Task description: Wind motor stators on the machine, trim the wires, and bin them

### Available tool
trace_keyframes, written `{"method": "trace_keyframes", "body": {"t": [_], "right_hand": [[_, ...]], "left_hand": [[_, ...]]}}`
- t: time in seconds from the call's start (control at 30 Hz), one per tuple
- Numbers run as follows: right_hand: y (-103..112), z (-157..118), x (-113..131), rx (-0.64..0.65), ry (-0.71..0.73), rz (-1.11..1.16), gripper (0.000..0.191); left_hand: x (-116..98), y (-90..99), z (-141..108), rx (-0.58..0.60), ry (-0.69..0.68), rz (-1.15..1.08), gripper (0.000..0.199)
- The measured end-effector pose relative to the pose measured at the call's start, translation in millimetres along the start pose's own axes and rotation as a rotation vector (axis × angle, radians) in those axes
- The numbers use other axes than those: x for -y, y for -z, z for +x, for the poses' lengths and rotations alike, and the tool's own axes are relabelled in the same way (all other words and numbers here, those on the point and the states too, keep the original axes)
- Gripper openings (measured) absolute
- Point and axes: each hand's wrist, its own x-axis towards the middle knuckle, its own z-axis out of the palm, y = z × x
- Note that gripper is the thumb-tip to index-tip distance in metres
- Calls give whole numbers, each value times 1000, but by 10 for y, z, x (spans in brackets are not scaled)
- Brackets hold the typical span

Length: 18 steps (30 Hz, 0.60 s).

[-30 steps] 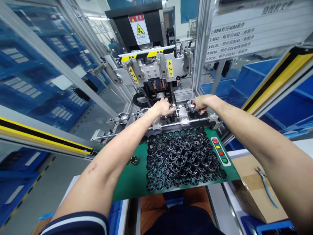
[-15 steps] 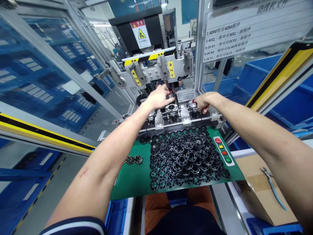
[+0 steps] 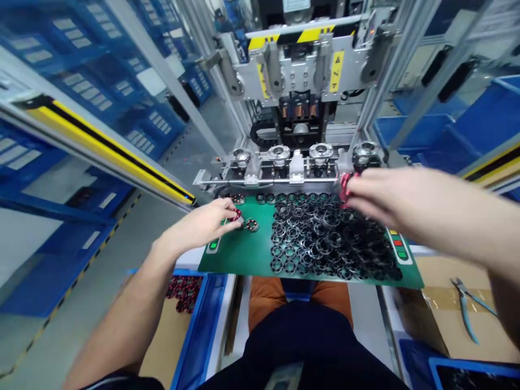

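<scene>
My left hand [image 3: 213,222] pinches a red-and-black wound ring [image 3: 234,215] over the left part of the green mat [image 3: 239,254]. Beside its fingertips another wound ring [image 3: 252,225] lies on the mat. My right hand [image 3: 376,195], blurred by motion, grips one or more red-wound rings [image 3: 345,189] above the right side of the black rings. Many black rings [image 3: 309,238] cover the mat's middle and right, partly stacked. Behind the mat stands a row of round metal holders [image 3: 320,153] on the winding machine.
The machine head [image 3: 300,76] hangs above the holders. A blue bin [image 3: 195,330] with red-wound rings is at lower left. Pliers [image 3: 465,311] lie on a cardboard box [image 3: 439,271] at right. Yellow-black posts [image 3: 117,154] flank the station.
Both hands have come back from the machine's holders, the left to the mat's left side, the right over the black rings. Red-wound rings now show in both. The view has tilted down.
</scene>
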Motion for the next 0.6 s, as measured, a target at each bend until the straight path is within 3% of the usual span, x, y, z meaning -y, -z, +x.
{"method": "trace_keyframes", "body": {"t": [0.1, 0.17, 0.2, 0.3, 0.37, 0.43, 0.5, 0.6], "right_hand": [[-357, -50, 1058, 70, 122, 109, 31], [-710, 192, 1651, 308, 158, 139, 35], [-906, 364, 1891, 393, 156, 133, 36], [-1475, 887, 2363, 458, 107, 88, 36], [-1740, 1108, 2486, 482, 55, 52, 29], [-1840, 1173, 2486, 482, 19, 26, 30], [-1760, 1107, 2380, 460, -5, 6, 34], [-1411, 940, 2034, 404, -95, -58, 40]], "left_hand": [[232, -562, -334, 54, 122, -3, 42], [295, -836, -416, 46, 171, -1, 35], [306, -940, -426, 34, 196, 4, 34], [284, -1149, -381, -34, 271, 31, 34], [240, -1225, -352, -94, 308, 38, 35], [194, -1262, -383, -162, 330, 24, 31], [159, -1261, -485, -240, 341, -9, 27], [102, -1177, -651, -371, 338, -76, 36]]}}
